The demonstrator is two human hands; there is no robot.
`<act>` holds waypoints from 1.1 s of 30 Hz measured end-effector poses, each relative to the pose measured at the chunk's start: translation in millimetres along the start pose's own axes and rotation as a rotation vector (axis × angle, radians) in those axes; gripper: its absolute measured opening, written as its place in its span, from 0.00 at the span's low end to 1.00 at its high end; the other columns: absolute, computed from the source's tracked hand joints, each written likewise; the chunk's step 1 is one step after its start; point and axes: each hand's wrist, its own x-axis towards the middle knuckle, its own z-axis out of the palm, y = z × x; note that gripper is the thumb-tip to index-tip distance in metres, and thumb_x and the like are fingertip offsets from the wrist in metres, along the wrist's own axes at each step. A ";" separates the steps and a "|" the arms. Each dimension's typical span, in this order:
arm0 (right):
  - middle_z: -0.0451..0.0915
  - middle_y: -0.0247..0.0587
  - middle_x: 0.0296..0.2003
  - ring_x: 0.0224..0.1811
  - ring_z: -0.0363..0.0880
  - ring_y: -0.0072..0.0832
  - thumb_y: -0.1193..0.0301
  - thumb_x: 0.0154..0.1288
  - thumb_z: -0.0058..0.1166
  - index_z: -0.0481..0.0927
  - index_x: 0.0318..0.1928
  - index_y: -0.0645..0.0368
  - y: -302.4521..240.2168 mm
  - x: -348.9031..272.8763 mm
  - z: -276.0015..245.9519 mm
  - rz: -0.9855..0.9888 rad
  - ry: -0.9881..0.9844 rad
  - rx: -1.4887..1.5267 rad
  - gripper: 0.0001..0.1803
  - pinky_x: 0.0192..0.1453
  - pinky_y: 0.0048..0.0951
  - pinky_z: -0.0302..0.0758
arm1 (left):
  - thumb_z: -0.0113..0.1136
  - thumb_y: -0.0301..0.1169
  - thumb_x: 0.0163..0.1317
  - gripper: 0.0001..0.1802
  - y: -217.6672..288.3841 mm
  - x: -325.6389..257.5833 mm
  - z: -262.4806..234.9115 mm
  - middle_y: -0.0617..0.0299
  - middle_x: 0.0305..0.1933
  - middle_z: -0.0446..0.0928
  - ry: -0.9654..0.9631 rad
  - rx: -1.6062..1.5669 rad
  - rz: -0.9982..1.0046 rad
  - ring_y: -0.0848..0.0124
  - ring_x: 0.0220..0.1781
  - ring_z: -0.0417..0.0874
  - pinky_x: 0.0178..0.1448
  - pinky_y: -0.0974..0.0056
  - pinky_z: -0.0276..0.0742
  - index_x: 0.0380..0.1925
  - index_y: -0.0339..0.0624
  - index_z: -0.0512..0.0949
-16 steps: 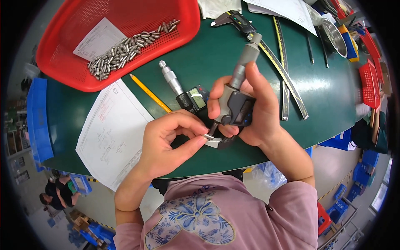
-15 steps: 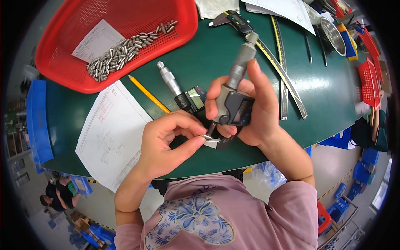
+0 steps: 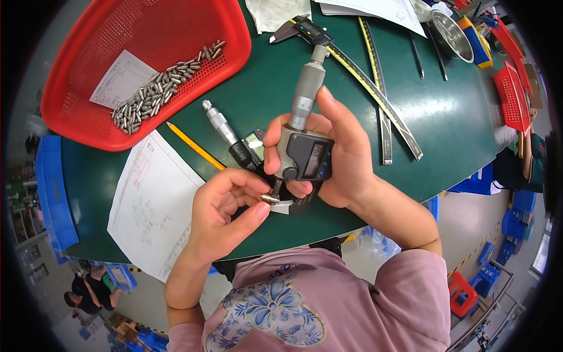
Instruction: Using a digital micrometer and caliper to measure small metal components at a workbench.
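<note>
My right hand grips a digital micrometer, its grey thimble pointing up and away from me. My left hand pinches a small metal pin between thumb and forefinger and holds it in the micrometer's jaw. A second micrometer lies on the green table just behind my left hand. A red mesh basket at the far left holds a pile of several similar metal pins and a paper slip.
A drawing sheet and a yellow pencil lie left of my hands. A digital caliper, steel rulers, pens, a metal bowl, and small red trays sit at the far right. Blue bins stand on the floor.
Both hands have risen slightly with the micrometer and the pin; the pin stays in the jaw. Nothing else on the table has moved.
</note>
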 end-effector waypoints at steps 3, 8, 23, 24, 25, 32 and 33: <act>0.74 0.43 0.24 0.15 0.67 0.22 0.38 0.55 0.26 0.72 0.33 0.61 0.3 -1.6 -1.9 -0.025 -0.029 -0.001 0.37 0.13 0.17 0.62 | 0.53 0.18 0.51 0.08 -0.1 0.2 1.2 0.60 0.35 0.72 0.008 -0.009 0.003 0.78 0.35 0.74 0.39 0.74 0.70 0.33 0.32 0.69; 0.75 0.42 0.21 0.12 0.66 0.21 0.40 0.57 0.26 0.72 0.31 0.64 0.3 -1.5 1.7 -0.007 0.016 0.040 0.37 0.14 0.18 0.61 | 0.53 0.18 0.52 0.07 -0.1 -0.6 0.6 0.60 0.34 0.72 0.009 -0.028 0.000 0.79 0.35 0.73 0.38 0.75 0.70 0.33 0.32 0.69; 0.74 0.44 0.24 0.15 0.67 0.22 0.39 0.56 0.26 0.72 0.33 0.61 -0.3 -2.3 -2.8 -0.002 -0.006 -0.001 0.36 0.14 0.18 0.62 | 0.52 0.16 0.51 0.07 -1.1 0.8 4.3 0.59 0.34 0.72 0.022 -0.052 0.010 0.78 0.36 0.73 0.39 0.74 0.70 0.32 0.31 0.69; 0.74 0.44 0.24 0.15 0.67 0.22 0.39 0.56 0.26 0.72 0.33 0.61 -0.8 -2.1 -1.9 -0.004 0.000 -0.020 0.36 0.14 0.18 0.62 | 0.52 0.16 0.51 0.07 -0.6 -0.3 3.3 0.59 0.34 0.72 0.016 -0.066 0.023 0.78 0.36 0.73 0.39 0.74 0.70 0.32 0.31 0.69; 0.74 0.44 0.24 0.15 0.67 0.22 0.39 0.57 0.26 0.72 0.33 0.61 -0.6 -2.3 0.1 -0.004 0.001 -0.033 0.36 0.14 0.18 0.63 | 0.52 0.16 0.51 0.07 -0.2 -1.5 2.4 0.59 0.34 0.72 0.000 -0.075 0.029 0.78 0.36 0.73 0.39 0.74 0.70 0.32 0.32 0.69; 0.73 0.51 0.32 0.11 0.67 0.26 0.55 0.59 0.35 0.62 0.49 0.69 -31.2 -1.9 -6.3 -0.159 -0.007 -0.151 0.28 0.14 0.20 0.67 | 0.51 0.17 0.52 0.06 -0.3 -6.4 -2.2 0.58 0.34 0.72 0.171 -0.118 0.221 0.77 0.36 0.73 0.40 0.74 0.70 0.31 0.32 0.68; 0.72 0.49 0.33 0.11 0.68 0.25 0.60 0.57 0.40 0.61 0.49 0.68 -39.0 -2.4 -6.1 -0.217 0.083 -0.300 0.25 0.15 0.20 0.69 | 0.52 0.17 0.52 0.07 -1.2 -10.4 -6.3 0.60 0.33 0.72 0.185 -0.127 0.243 0.78 0.35 0.74 0.40 0.74 0.71 0.31 0.34 0.69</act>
